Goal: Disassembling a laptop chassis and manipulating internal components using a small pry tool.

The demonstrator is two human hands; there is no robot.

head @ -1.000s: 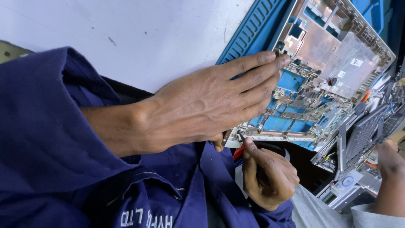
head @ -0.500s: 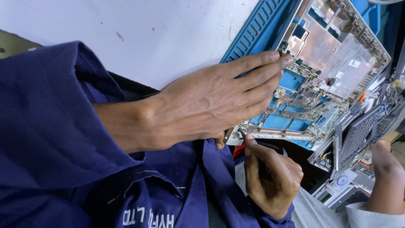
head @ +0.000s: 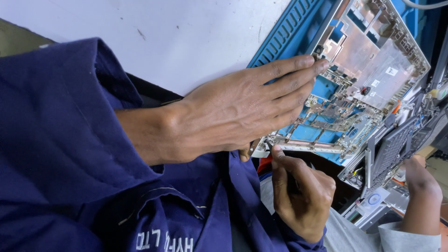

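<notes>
The silver laptop chassis (head: 368, 79) lies on a blue mat (head: 289, 32) on the white desk (head: 163, 37) — left hand (head: 242, 112) flat on its edge, fingers together; right hand (head: 303, 196) closed on a dark tool — tip at the frame's corner.

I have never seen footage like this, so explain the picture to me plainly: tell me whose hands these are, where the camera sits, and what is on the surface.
The camera is worn on a person's head and looks down at their own two bare hands; no machine is involved. The left hand lies flat, steadying a silver laptop shell, stripped of its parts. The right hand is closed around a small tool, mostly hidden, with its forefinger at the shell's near edge. The shell rests on a blue work mat on a pale table. The arm at the lower right belongs to another person, beside other laptop parts.
</notes>
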